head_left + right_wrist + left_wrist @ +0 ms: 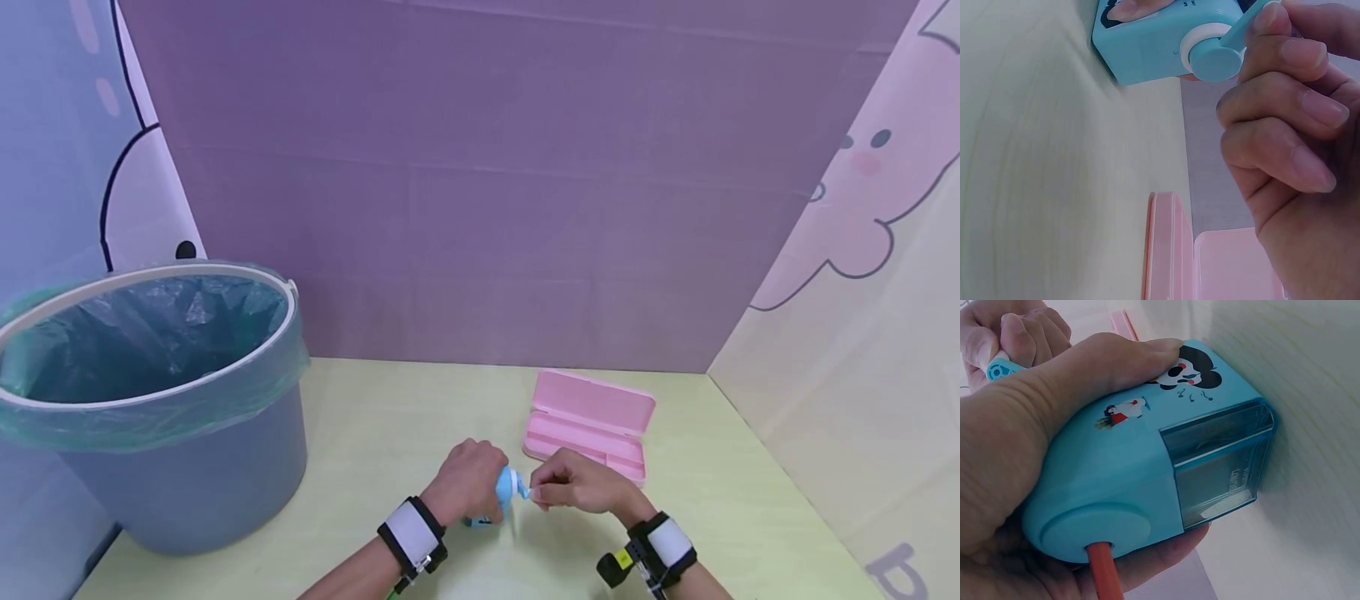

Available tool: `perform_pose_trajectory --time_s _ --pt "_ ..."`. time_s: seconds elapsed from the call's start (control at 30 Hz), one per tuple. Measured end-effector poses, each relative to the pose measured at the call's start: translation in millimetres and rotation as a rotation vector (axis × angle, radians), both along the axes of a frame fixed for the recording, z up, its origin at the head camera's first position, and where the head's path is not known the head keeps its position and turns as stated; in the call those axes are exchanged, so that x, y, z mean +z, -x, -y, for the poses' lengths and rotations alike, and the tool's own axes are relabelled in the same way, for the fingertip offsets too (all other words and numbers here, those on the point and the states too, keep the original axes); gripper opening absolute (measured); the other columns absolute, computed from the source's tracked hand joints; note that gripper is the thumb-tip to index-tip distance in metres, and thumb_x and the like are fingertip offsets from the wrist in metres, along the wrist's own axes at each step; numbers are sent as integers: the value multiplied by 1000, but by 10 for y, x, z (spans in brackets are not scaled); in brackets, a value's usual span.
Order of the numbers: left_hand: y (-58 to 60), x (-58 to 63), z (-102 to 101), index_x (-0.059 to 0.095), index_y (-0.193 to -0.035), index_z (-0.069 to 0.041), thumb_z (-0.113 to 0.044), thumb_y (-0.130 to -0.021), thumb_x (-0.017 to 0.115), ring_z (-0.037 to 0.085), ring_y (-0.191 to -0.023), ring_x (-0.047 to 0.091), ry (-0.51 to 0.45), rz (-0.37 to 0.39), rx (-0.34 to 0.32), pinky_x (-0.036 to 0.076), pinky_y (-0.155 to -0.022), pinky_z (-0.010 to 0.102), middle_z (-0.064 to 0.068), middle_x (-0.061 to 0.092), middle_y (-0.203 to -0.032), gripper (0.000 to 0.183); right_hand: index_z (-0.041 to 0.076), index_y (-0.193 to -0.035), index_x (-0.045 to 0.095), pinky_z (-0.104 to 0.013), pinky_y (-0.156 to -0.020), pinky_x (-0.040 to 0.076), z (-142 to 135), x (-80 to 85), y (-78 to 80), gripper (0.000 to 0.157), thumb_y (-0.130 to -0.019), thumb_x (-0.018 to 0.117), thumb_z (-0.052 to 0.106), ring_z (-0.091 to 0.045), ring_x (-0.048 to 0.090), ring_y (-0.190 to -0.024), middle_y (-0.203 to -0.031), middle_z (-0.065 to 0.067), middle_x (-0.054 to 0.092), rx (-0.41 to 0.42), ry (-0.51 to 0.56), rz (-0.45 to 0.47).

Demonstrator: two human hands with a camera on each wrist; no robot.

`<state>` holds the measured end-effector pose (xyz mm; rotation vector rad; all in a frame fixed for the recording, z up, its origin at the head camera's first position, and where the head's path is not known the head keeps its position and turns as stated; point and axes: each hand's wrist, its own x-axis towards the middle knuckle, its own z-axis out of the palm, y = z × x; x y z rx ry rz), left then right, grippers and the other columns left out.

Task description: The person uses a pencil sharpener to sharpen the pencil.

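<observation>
My left hand (468, 477) grips a light blue crank pencil sharpener (1129, 481) round its body, thumb along the printed side. That side carries small cartoon pictures, and a see-through shavings drawer (1216, 481) forms part of the body. A red pencil (1105, 575) sticks out of the round front; its tip is hidden inside. On the opposite end is the crank (1215, 60), whose arm slants toward my right hand (581, 485). Thumb and index finger of that hand pinch the crank's knob, the other fingers curled in toward the palm.
Just beyond my right hand lies an opened pink pencil case (592, 404) with its lid back. A large blue-grey bin (202, 483) lined with a green bag stands at the left. A purple backdrop (465, 183) rises behind the pale tabletop (382, 417).
</observation>
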<state>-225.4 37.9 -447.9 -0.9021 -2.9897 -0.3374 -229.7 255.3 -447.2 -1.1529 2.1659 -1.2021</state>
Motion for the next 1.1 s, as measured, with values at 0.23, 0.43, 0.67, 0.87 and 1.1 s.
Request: perform_pose_trajectory --time_s 0.23,0.43,0.67,0.87,1.1 --pt "-12 22 -4 62 -77 -18 -37 -57 91 11 -64 47 9 -6 -5 41 -60 26 -9 52 -67 40 7 -77 64 -22 -49 26 -3 43 47 26 -99 53 16 -5 32 -51 -58 2 37 -83 8 -48" --pt "-19 14 1 63 -78 -17 -37 -58 91 12 -65 46 -2 3 4 40 -61 26 -8 52 -67 40 9 -81 66 -22 -50 28 4 74 90 24 -100 52 14 -5 34 -51 -59 2 39 -107 8 -48" --pt "-1 15 -10 64 -81 -16 -38 -58 91 12 -67 46 3 22 11 41 -63 27 -8 52 -69 42 10 -82 66 -21 -51 30 7 89 117 22 -99 53 13 -5 35 -52 -61 4 41 -133 5 -45" --pt "6 14 -13 62 -78 -17 -37 -58 91 11 -64 46 6 8 1 40 -61 26 -9 51 -66 40 13 -83 67 -21 -52 31 0 79 148 21 -99 54 15 -5 35 -52 -61 4 41 -145 4 -72" --pt "12 2 -5 61 -75 -18 -37 -58 91 10 -62 46 5 -13 -25 40 -60 26 -10 51 -64 39 14 -81 66 -22 -50 30 7 71 173 22 -99 54 15 -7 35 -51 -61 5 40 -152 13 -115"
